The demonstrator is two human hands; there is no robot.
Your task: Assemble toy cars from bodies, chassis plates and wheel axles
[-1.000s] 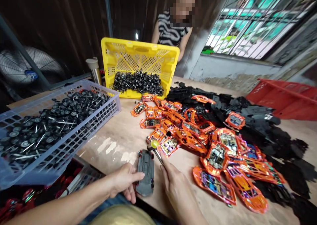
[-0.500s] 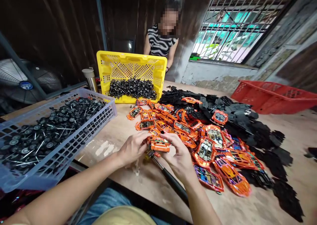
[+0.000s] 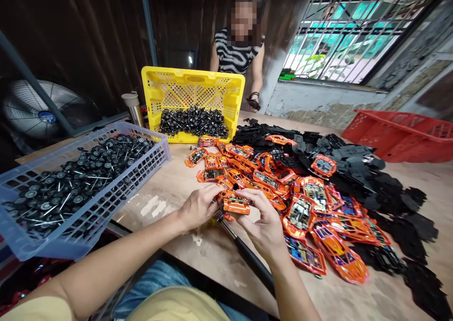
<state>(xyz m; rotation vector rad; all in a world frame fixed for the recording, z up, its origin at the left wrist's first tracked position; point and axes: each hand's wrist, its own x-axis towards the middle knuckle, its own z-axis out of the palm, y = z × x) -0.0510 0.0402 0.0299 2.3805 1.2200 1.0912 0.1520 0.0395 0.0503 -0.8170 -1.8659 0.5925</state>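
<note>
An orange toy car body [image 3: 236,205] is held between both hands above the table, close to me. My left hand [image 3: 198,207] has its fingers closed at the body's left end; whether a smaller part sits in those fingertips is hidden. My right hand [image 3: 264,219] grips the right end between thumb and fingers. Below the hands lies a tool with a black handle [image 3: 249,255] and a metal shaft, its head partly covered. Just beyond, a heap of orange car bodies [image 3: 264,179] spreads to the right, some upside down with their interiors showing.
Wheels on metal axles fill a clear blue crate [image 3: 141,179] at left and a tilted yellow crate [image 3: 193,78] ahead. Black chassis plates [image 3: 354,156] pile behind the car bodies. A red crate [image 3: 396,142] stands far right. Across the table, a co-worker's hand [image 3: 254,102] holds something black.
The view has shifted slightly, moving the scene a little rightward. Both my hands keep the car body in nearly the same place. The co-worker's hand has come into view beside the yellow crate.
</note>
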